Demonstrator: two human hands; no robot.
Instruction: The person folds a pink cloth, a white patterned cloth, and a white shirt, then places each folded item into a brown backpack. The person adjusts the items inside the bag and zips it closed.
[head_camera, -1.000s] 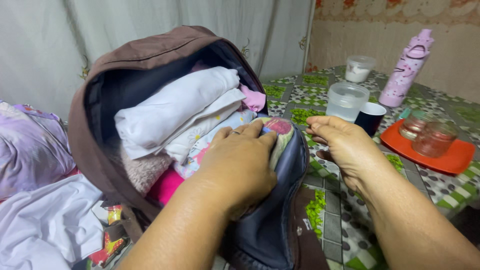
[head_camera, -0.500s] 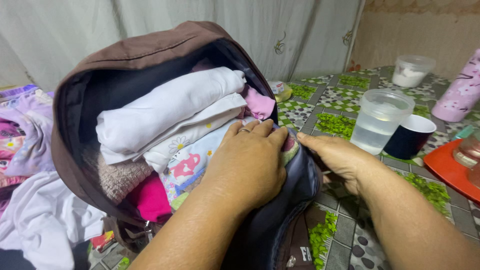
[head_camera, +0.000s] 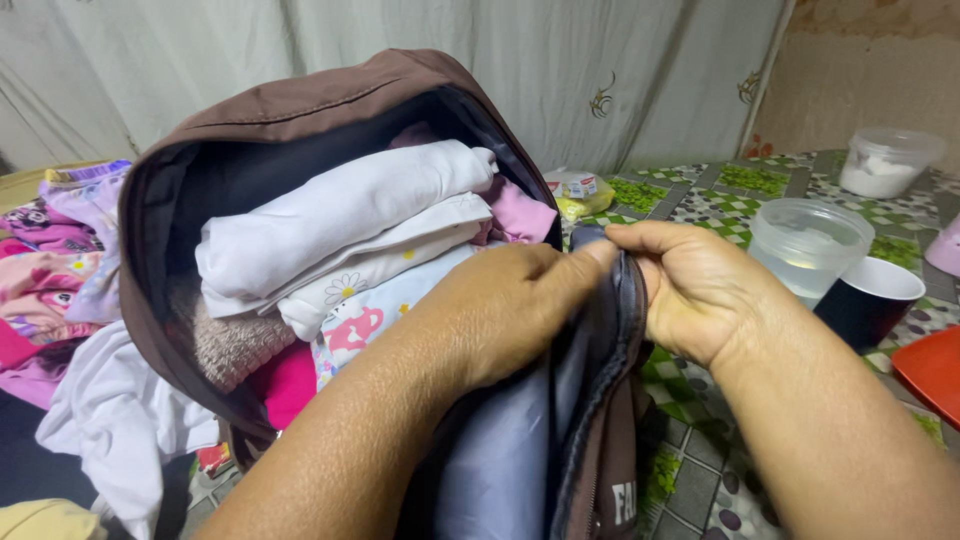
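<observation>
- The left hand has left the folded clothes where it lay flat half a second ago; it is now closed on the upper edge of the front flap of the brown backpack, thumb and fingers pinching the fabric
- The right hand, open and beside the bag a second ago, has come up to the same edge and is clenched on it from the outer side; the two hands nearly touch at the top of the flap
- The flap, which sagged outward before, now stands pulled up against the stack; the patterned piece that the left hand pressed is hidden behind it
- The backpack lies on the tiled tablecloth, mouth open toward the camera; white folded garments, a pink top and a towel fill it to the rim; judged from this, the packing looks done and the hands have turned to the opening
- A lidded plastic cup and dark mug stand just beyond the right hand; loose clothes lie left of the bag
</observation>
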